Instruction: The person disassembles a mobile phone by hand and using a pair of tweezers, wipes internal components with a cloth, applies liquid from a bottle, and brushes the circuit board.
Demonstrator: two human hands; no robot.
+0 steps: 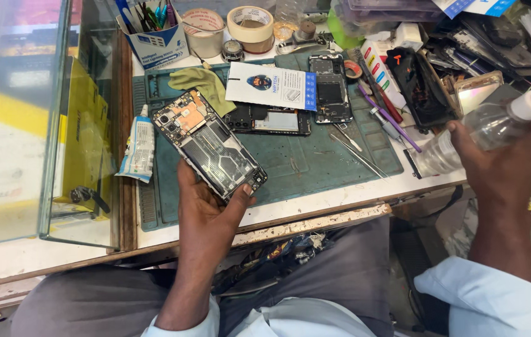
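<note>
My left hand (206, 209) holds an opened smartphone (209, 142) from below, its back cover off and its circuit board and copper parts showing, above the green work mat (315, 162). My right hand (515, 162) grips a clear plastic bottle (477, 128) with a white cap, tilted on its side over the right end of the bench. A second opened phone body (268, 120) and a separate phone frame (330, 87) lie on the mat, partly under a white card (273, 85).
A glue tube (138, 146) lies at the mat's left edge beside a glass case (28, 118). Tape rolls (250, 25), a pen box (153, 31), tweezers (356, 154), a purple-handled tool (390, 118) and cluttered parts fill the back and right.
</note>
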